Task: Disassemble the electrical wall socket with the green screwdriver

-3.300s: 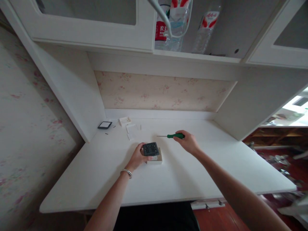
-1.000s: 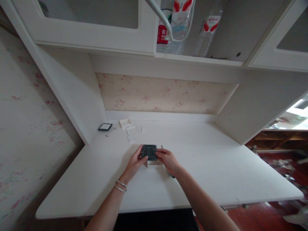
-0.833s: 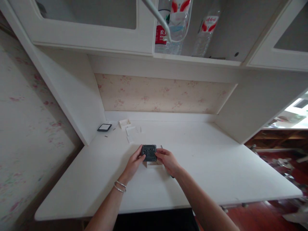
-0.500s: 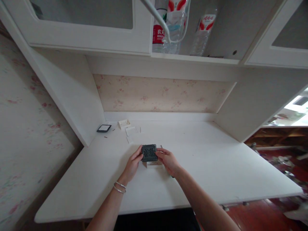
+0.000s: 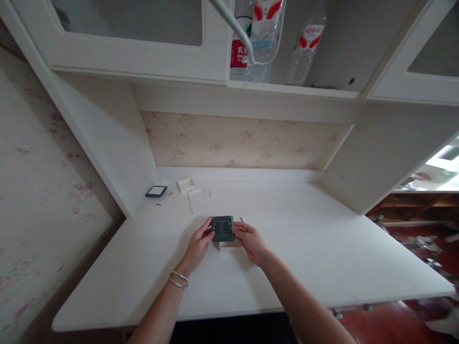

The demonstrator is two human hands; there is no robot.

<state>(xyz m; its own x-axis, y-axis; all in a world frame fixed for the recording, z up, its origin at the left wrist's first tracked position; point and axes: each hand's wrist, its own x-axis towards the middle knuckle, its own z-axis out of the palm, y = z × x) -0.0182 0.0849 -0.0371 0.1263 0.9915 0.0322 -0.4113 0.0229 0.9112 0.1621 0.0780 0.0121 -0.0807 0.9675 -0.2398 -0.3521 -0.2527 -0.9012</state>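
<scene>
My left hand (image 5: 199,239) pinches the left edge of a dark grey wall switch panel (image 5: 223,229), whose moulded inner side faces me. On its right edge, the fingers of my right hand (image 5: 249,240) are closed. A thin rod tip (image 5: 241,219), perhaps of a screwdriver, pokes out beyond the right-hand fingers; the rest of it is hidden by the hand. Under the panel, a cream-coloured back box (image 5: 230,247) rests on the white desk (image 5: 304,258), partly covered by the panel and my right hand.
Toward the back left lie another cream box (image 5: 185,185), white flat plates (image 5: 197,196), small screws (image 5: 158,204) and a black-framed panel with a white face (image 5: 156,191). Above the desk, a cabinet shelf holds plastic bottles (image 5: 304,52), with a white metal bar (image 5: 233,24) in front.
The view has shifted very slightly. Both hands keep hold of the panel in nearly the same place, with the panel tilted a little differently.
</scene>
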